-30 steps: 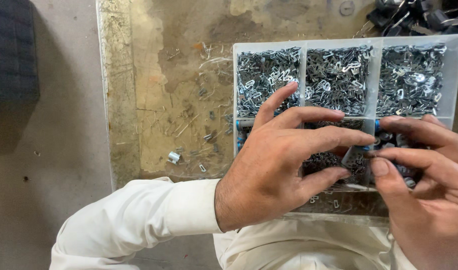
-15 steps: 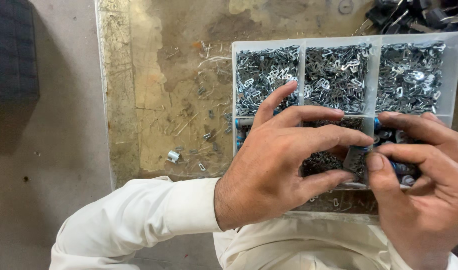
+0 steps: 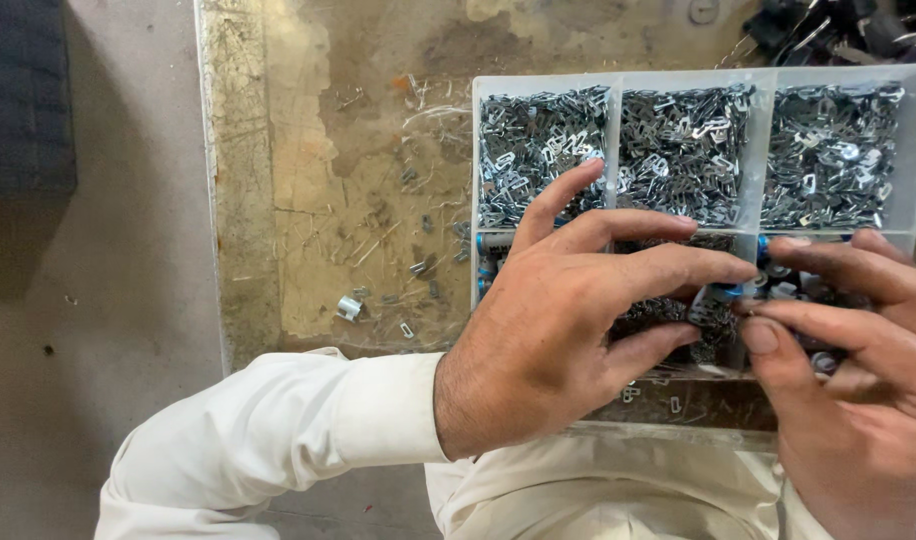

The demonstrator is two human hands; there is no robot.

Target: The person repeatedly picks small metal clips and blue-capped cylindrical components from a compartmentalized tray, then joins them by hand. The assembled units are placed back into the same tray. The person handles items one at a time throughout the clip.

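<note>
A clear plastic compartment box [image 3: 763,160] sits on a worn workbench, its three far sections filled with small silver metal clips [image 3: 683,150]. My left hand [image 3: 578,330] reaches over the near compartments with its fingers stretched to the right. My right hand [image 3: 848,390] comes in from the right, thumb and forefinger pointing left. The fingertips of both hands meet on a small blue-and-metal part [image 3: 723,293] just above the near compartments. More blue-tipped parts [image 3: 778,275] lie in the box under my hands, mostly hidden.
The bench top [image 3: 338,180] is stained and scratched, with loose clips scattered left of the box, one larger silver clip [image 3: 349,307] among them. Dark metal items [image 3: 828,25] lie at the far right. Grey floor [image 3: 98,300] and a dark mat [image 3: 23,100] are on the left.
My right hand's fingers have closed in slightly toward my left fingertips over the near compartments. The left hand has hardly moved.
</note>
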